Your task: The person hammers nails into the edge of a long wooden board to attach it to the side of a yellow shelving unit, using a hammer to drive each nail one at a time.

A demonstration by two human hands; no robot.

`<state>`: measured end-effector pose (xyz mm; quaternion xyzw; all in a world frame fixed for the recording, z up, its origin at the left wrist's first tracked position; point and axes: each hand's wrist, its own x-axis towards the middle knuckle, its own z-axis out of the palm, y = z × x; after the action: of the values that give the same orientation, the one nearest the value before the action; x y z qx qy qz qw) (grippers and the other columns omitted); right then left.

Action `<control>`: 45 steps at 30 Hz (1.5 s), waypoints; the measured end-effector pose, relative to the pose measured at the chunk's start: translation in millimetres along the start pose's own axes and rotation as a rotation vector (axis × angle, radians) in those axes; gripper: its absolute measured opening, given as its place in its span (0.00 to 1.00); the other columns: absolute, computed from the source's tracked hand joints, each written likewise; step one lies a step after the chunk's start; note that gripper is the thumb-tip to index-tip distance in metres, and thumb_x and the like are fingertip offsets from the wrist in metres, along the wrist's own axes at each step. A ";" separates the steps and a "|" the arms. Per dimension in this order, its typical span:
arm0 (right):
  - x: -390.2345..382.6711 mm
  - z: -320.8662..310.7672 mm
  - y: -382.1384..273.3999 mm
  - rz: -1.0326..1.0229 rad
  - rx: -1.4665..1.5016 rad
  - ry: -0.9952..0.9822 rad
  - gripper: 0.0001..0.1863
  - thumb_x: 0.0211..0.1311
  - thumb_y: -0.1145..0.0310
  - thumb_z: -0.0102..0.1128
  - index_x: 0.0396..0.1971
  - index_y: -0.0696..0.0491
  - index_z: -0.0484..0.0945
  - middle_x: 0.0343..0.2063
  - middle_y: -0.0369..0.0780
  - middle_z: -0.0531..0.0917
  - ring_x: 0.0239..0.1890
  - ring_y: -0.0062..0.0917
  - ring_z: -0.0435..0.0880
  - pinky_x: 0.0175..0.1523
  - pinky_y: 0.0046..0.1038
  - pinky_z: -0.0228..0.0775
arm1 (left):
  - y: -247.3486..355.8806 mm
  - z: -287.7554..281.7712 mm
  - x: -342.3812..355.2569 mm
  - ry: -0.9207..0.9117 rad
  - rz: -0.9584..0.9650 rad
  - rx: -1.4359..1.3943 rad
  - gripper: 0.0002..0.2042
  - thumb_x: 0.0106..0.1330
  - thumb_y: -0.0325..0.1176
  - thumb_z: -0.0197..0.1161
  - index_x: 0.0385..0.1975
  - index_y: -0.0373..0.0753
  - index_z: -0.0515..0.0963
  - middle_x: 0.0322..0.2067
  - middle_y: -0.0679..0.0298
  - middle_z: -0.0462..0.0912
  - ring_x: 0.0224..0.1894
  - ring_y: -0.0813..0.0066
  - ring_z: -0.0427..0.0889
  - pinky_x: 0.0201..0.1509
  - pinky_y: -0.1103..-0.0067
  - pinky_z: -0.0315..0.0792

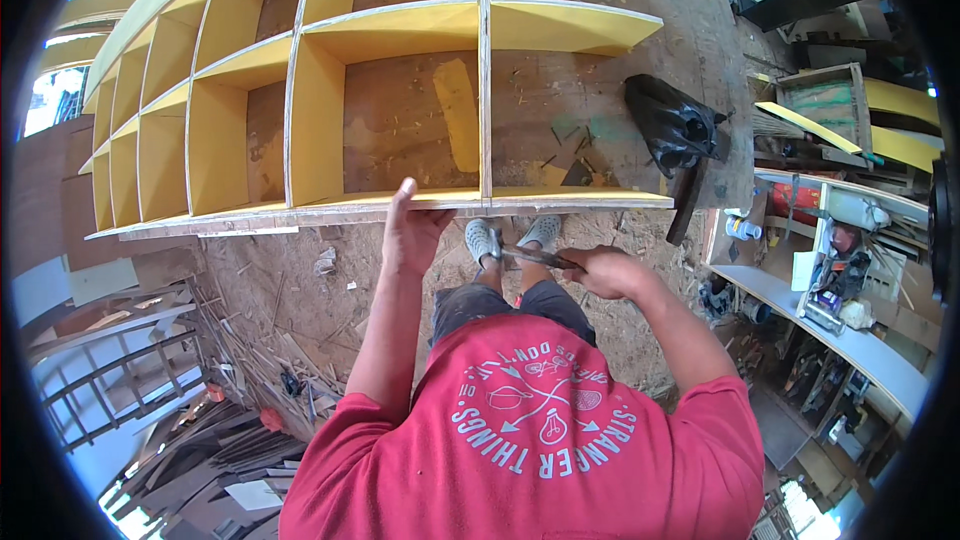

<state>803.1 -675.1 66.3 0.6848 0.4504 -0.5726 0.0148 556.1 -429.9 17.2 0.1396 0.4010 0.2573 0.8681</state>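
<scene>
A large yellow wooden frame [390,18], divided into compartments, lies on the worktable [400,120] in front of me. My left hand [412,235] is at its near edge, thumb over the rim and fingers curled against the outer side. In my right hand [605,272] is a hammer [540,256], gripped by its handle. The hammer's head points left, a little below the frame's near board and apart from it. A black plastic bag [672,125] sits on the table right of the frame.
A dark wooden strip [685,202] sticks out past the table's near edge. Shelves with tools and bottles [825,310] stand to the right. Scrap wood [220,430] and a slatted frame [125,385] are at lower left. Wood dust and offcuts litter the floor [330,280].
</scene>
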 end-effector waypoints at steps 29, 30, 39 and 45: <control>27.1 -55.0 19.5 -0.171 -0.143 -0.141 0.21 0.77 0.52 0.56 0.58 0.50 0.80 0.44 0.54 0.88 0.49 0.52 0.87 0.56 0.49 0.76 | -3.7 14.4 -2.7 0.098 0.144 0.043 0.26 0.65 0.43 0.67 0.59 0.34 0.75 0.56 0.55 0.84 0.59 0.58 0.85 0.67 0.60 0.78; 28.3 -56.9 17.4 -0.178 -0.155 -0.205 0.21 0.76 0.51 0.56 0.58 0.50 0.80 0.43 0.54 0.88 0.48 0.53 0.87 0.56 0.49 0.76 | -2.9 11.6 -1.2 0.089 0.143 0.040 0.26 0.65 0.43 0.68 0.58 0.34 0.76 0.55 0.55 0.85 0.58 0.59 0.86 0.66 0.60 0.79; 18.8 -33.4 23.4 -0.240 -0.162 -0.134 0.21 0.74 0.50 0.58 0.57 0.48 0.80 0.44 0.55 0.88 0.48 0.54 0.86 0.54 0.51 0.75 | -9.1 13.2 -0.3 0.109 0.166 0.013 0.20 0.66 0.43 0.69 0.49 0.36 0.79 0.49 0.57 0.87 0.53 0.60 0.87 0.63 0.61 0.81; 29.5 -23.1 35.4 -0.270 -0.179 0.051 0.19 0.74 0.50 0.57 0.48 0.51 0.83 0.45 0.52 0.87 0.49 0.53 0.85 0.54 0.48 0.75 | -8.3 14.9 4.8 0.034 0.152 -0.003 0.16 0.65 0.43 0.70 0.44 0.40 0.78 0.43 0.58 0.86 0.49 0.60 0.88 0.59 0.60 0.83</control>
<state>841.5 -666.1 33.2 0.6281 0.5880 -0.5095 -0.0125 573.0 -434.6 20.1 0.1641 0.4035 0.3254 0.8393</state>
